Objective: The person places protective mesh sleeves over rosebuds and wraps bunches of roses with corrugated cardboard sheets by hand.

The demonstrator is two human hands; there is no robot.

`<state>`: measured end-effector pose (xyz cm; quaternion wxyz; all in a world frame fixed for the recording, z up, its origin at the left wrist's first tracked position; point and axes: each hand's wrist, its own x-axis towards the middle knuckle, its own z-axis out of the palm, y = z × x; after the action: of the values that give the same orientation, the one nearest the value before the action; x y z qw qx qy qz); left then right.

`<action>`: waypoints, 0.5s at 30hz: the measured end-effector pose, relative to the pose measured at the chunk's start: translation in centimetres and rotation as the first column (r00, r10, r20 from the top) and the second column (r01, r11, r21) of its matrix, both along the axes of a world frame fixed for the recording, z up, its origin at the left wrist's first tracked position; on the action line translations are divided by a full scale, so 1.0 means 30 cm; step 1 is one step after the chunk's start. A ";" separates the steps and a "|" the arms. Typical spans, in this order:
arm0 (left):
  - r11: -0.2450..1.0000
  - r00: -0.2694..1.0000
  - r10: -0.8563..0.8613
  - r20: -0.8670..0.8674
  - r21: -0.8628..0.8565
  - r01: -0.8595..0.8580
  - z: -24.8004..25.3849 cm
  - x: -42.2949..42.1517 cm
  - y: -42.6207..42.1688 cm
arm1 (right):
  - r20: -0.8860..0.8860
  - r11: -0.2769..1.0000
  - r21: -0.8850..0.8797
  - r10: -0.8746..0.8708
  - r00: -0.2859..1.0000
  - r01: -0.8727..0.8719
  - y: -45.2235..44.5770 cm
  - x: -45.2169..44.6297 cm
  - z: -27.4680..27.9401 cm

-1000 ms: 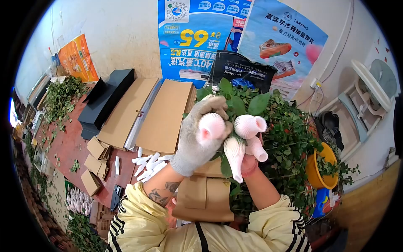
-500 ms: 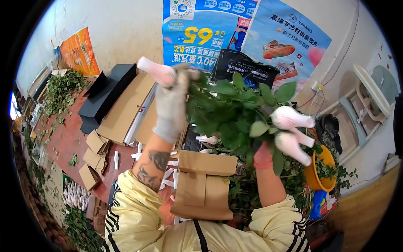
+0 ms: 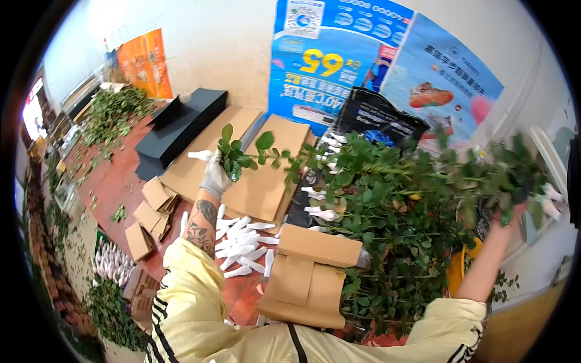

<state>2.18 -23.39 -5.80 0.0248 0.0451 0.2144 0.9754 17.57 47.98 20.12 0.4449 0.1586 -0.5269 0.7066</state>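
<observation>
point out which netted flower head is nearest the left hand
The netted head jutting from the left hand; others are at the right hand, beside the leafy stems or bundled at lower left.

Three posters: one orange [image 3: 145,63], two blue [image 3: 333,66] [image 3: 448,81]. One black bag [image 3: 378,118], one yellow basin [image 3: 455,275]. Small cardboard [image 3: 151,219] in three stacks, large cardboard [image 3: 266,172] in two. One stem [image 3: 281,158] in the left hand [image 3: 215,175]; two blooms [image 3: 551,209] by the right hand [image 3: 508,213]. White sleeves [image 3: 239,245]: over ten, overlapping, exact count unclear.
</observation>
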 end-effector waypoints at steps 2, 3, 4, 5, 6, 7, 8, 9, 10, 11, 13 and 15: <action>0.995 0.996 0.080 0.040 0.057 -0.082 -0.073 -0.021 -0.059 | -0.002 0.986 -0.168 0.017 1.000 -0.017 -0.033 0.059 0.139; 0.983 0.989 0.134 0.070 0.115 -0.141 -0.080 -0.025 -0.068 | 0.015 0.986 -0.163 -0.044 0.999 0.046 -0.008 0.055 0.141; 0.985 0.993 0.102 0.056 0.132 -0.109 -0.089 -0.013 -0.084 | 0.027 0.983 -0.140 -0.118 0.993 0.121 0.020 0.046 0.130; 0.981 0.963 0.148 0.227 0.090 -0.172 0.020 0.048 -0.030 | 0.030 0.980 -0.113 -0.162 0.986 0.165 0.039 0.048 0.126; 0.972 0.971 0.120 0.207 0.175 -0.158 -0.038 0.023 -0.070 | 0.033 0.976 -0.097 -0.194 0.980 0.196 0.054 0.048 0.123; 0.956 0.978 0.099 0.185 0.256 -0.145 -0.055 0.028 -0.097 | 0.035 0.972 -0.083 -0.217 0.976 0.219 0.056 0.055 0.125; 0.954 0.977 0.101 0.185 0.262 -0.148 -0.075 0.030 -0.119 | 0.041 0.970 -0.068 -0.232 0.972 0.235 0.057 0.067 0.120; 0.952 0.961 0.184 0.207 0.205 -0.226 -0.030 0.066 -0.116 | 0.045 0.965 -0.054 -0.254 0.966 0.256 0.054 0.079 0.123; 0.958 0.959 0.215 0.183 0.151 -0.244 -0.053 0.061 -0.127 | 0.045 0.959 -0.030 -0.280 0.959 0.282 0.045 0.094 0.132; 0.960 0.956 0.246 0.158 0.096 -0.263 -0.077 0.056 -0.137 | 0.049 0.952 0.001 -0.307 0.951 0.307 0.036 0.111 0.133; 0.984 0.971 0.142 0.193 0.075 -0.159 -0.060 0.050 -0.069 | 0.047 0.932 0.070 -0.360 0.932 0.356 -0.002 0.150 0.144; 0.987 0.981 0.111 0.157 0.098 -0.127 -0.209 -0.051 -0.067 | 0.043 0.904 0.165 -0.407 0.912 0.395 -0.072 0.189 0.135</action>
<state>0.64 -25.40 -12.05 -0.0200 -0.0407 0.1615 0.9858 23.24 45.82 24.17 0.5468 0.0531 -0.6175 0.5629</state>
